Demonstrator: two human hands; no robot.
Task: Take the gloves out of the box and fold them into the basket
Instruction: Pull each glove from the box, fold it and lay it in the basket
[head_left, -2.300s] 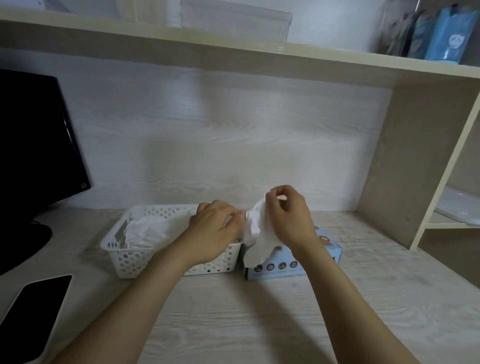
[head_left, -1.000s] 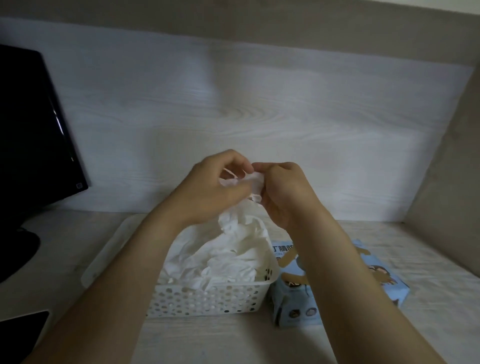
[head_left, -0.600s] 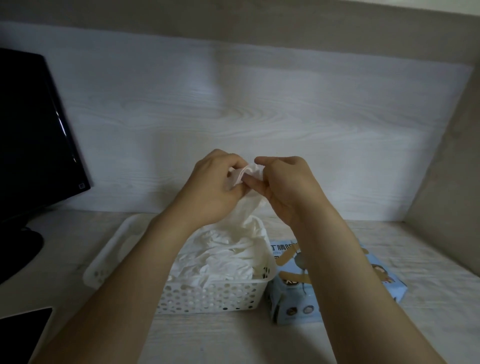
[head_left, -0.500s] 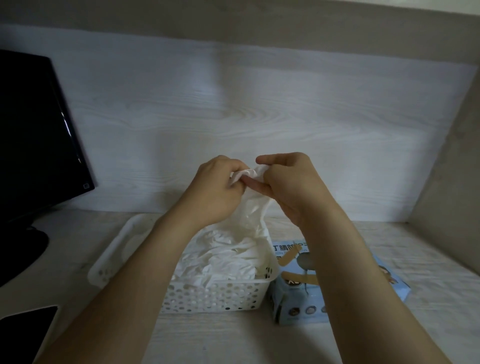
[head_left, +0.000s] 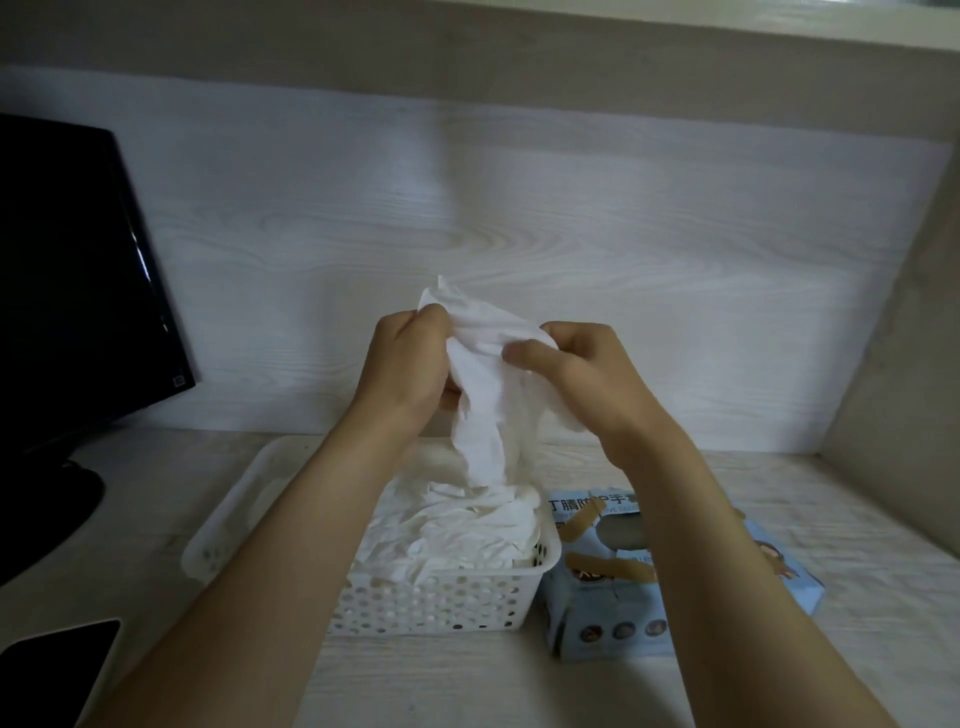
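Up above one white basket (head_left: 431, 597), two hands share one white glove (head_left: 480, 395): left hand (head_left: 410, 371) pinches its top edge with curled fingers, right hand (head_left: 576, 374) grips its side, thumb pressed on. More gloves (head_left: 457, 530) are heaped in the basket, count unclear. One blue box (head_left: 623, 587) sits touching its right; one monitor (head_left: 78, 275), one phone (head_left: 52, 670) at left.

Two bare hands are in view, one left hand (head_left: 402, 374) and one right hand (head_left: 587, 384), and between them one white glove (head_left: 480, 410). On the one pale wooden desk (head_left: 467, 675) there is one white perforated basket (head_left: 431, 597) and one light blue box (head_left: 613, 623) just beside it, and the basket holds a heap of white gloves (head_left: 452, 530) too crumpled together to count. At the left there is one black monitor (head_left: 67, 286) and one dark phone (head_left: 47, 670).
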